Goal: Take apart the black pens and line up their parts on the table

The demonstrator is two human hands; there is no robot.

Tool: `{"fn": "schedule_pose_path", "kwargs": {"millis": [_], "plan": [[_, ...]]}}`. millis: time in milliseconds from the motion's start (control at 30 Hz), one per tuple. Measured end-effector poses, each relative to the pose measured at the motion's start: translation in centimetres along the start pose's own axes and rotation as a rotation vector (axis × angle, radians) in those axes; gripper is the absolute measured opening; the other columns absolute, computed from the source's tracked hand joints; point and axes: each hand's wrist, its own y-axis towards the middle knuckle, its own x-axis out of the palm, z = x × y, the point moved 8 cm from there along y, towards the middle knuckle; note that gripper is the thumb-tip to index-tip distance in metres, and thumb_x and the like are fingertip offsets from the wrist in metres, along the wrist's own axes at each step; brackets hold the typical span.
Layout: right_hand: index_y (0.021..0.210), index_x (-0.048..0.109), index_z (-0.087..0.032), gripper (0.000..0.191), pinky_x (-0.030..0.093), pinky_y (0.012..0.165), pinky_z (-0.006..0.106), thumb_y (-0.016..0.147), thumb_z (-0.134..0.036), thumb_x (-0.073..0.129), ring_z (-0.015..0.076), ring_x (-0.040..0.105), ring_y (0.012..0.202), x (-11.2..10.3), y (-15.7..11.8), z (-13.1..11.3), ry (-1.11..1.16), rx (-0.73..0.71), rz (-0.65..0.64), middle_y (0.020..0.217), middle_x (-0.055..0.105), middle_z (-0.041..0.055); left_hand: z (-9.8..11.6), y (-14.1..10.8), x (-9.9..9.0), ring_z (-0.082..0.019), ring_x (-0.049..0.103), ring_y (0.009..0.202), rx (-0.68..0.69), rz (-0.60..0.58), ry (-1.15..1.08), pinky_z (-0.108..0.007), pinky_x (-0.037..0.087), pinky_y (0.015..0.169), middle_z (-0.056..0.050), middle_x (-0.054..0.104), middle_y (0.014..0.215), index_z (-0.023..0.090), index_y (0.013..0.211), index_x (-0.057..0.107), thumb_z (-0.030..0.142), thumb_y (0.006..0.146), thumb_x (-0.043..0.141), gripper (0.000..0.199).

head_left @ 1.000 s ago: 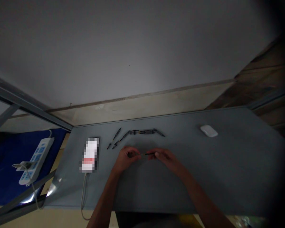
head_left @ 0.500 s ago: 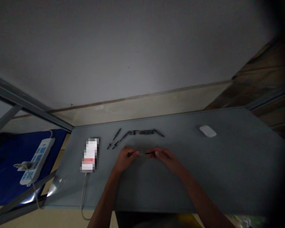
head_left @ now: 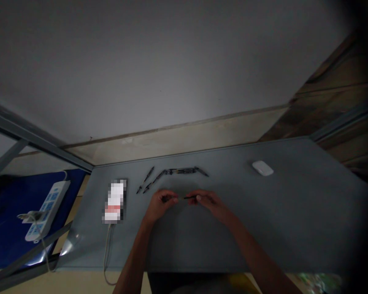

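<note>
My left hand point(head_left: 161, 204) is closed in a pinch above the grey table, its fingertips on one end of a slim pen. My right hand point(head_left: 211, 203) pinches the dark part of the pen point(head_left: 190, 197) from the other side. Between the two hands shows a short, paler stretch; whether the pen is in one piece or apart I cannot tell. Just beyond my hands lie several dark pens point(head_left: 184, 171), some end to end in a bent row. Another pen point(head_left: 149, 174) lies slanted to the left of them.
A phone point(head_left: 115, 201) with a pixelated screen and a cable lies at the left of the table point(head_left: 202, 241). A white rounded case point(head_left: 263, 168) sits at the right. Beyond the left edge, a power strip point(head_left: 49, 210) rests on a blue surface. A wall point(head_left: 171, 81) stands behind.
My hands have come slightly closer together, with the dark part of the pen nearer my left fingertips. The view has shifted a little; the things on the table lie as before.
</note>
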Motion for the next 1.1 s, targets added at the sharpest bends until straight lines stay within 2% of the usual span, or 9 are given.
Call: {"fn": "schedule_pose_path", "kwargs": {"millis": [100,233,400,600,800,900,1100], "plan": [[0.104,0.078,-0.027,0.031,0.052,0.081,0.035,0.093,-0.049,0.059,0.0229,0.068,0.086,-0.2,0.0,0.2,-0.018,-0.011,0.027,0.088,0.074,0.0063,0.6,0.1,-0.1,-0.017,0.059,0.069,0.073,-0.003,0.051,-0.027,0.045,0.069,-0.004,0.068,0.069,0.016,0.079,0.077,0.052,0.089,0.061,0.04],[0.102,0.077,-0.024,0.035,0.05,0.078,0.034,0.092,-0.052,0.059,0.0224,0.065,0.085,-0.3,0.1,0.3,-0.037,-0.029,0.022,0.089,0.073,0.0065,1.1,0.1,-0.1,-0.015,0.053,0.06,0.1,-0.001,0.098,-0.026,0.042,0.062,-0.001,0.059,0.056,0.016,0.065,0.073,0.055,0.087,0.063,0.046],[0.095,0.076,-0.02,0.039,0.047,0.077,0.031,0.092,-0.055,0.058,0.0202,0.063,0.085,0.0,0.3,0.1,-0.076,-0.062,-0.009,0.091,0.073,0.0076,1.2,0.1,0.1,-0.015,0.055,0.062,0.096,-0.01,0.071,-0.025,0.042,0.063,-0.002,0.065,0.062,0.017,0.07,0.076,0.045,0.083,0.07,0.031],[0.11,0.073,-0.017,0.043,0.05,0.077,0.033,0.094,-0.053,0.057,0.019,0.065,0.078,0.3,0.3,0.9,-0.011,-0.03,-0.034,0.079,0.07,0.0063,0.0,0.1,0.1,-0.015,0.058,0.066,0.036,0.012,0.051,-0.025,0.043,0.063,-0.004,0.069,0.069,0.017,0.075,0.077,0.041,0.079,0.075,0.024],[0.098,0.076,-0.018,0.042,0.05,0.079,0.034,0.094,-0.054,0.056,0.0209,0.064,0.083,0.0,0.1,0.1,-0.078,-0.036,0.02,0.087,0.071,0.0088,0.7,0.0,0.0,-0.016,0.061,0.069,0.076,0.024,0.051,-0.026,0.045,0.067,-0.004,0.072,0.075,0.018,0.085,0.079,0.04,0.086,0.067,0.025],[0.092,0.075,-0.018,0.043,0.05,0.079,0.033,0.093,-0.056,0.056,0.021,0.064,0.084,0.2,0.1,-0.1,-0.08,-0.041,0.009,0.09,0.072,0.0089,1.1,0.0,0.2,-0.017,0.062,0.071,0.104,0.021,0.104,-0.026,0.045,0.069,-0.004,0.072,0.074,0.019,0.08,0.079,0.039,0.087,0.066,0.025],[0.115,0.073,-0.018,0.045,0.05,0.081,0.032,0.094,-0.054,0.056,0.0198,0.065,0.087,0.3,0.3,0.8,-0.029,-0.04,-0.019,0.09,0.072,0.0082,0.2,0.0,0.2,-0.014,0.055,0.061,0.05,0.048,0.099,-0.024,0.041,0.059,-0.002,0.069,0.068,0.019,0.082,0.079,0.042,0.082,0.072,0.024]]}}
